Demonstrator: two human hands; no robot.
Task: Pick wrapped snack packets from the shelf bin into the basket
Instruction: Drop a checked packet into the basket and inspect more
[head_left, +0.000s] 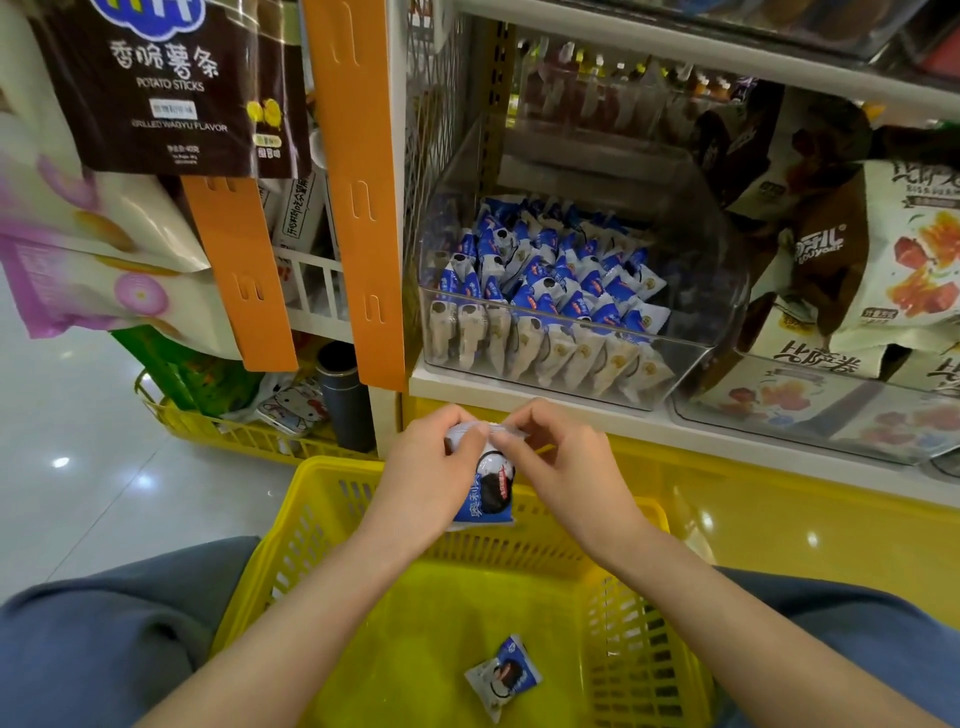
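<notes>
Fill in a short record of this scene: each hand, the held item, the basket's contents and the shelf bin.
Left hand: grips the blue-and-white packet
Right hand: pinches the same packet's top edge
Packet position: held over the yellow basket
Basket contents: one similar packet lying on the bottom
Shelf bin: clear, holding many such packets

A blue-and-white wrapped packet (485, 491) hangs upright above the far rim of the yellow basket (322, 470), its top edge pinched between the left hand (431, 467) and right hand (563, 460). A second packet (503, 675) lies flat on the basket floor. Rows of packets (550, 280) stand tightly packed in the clear shelf bin (701, 312).
</notes>
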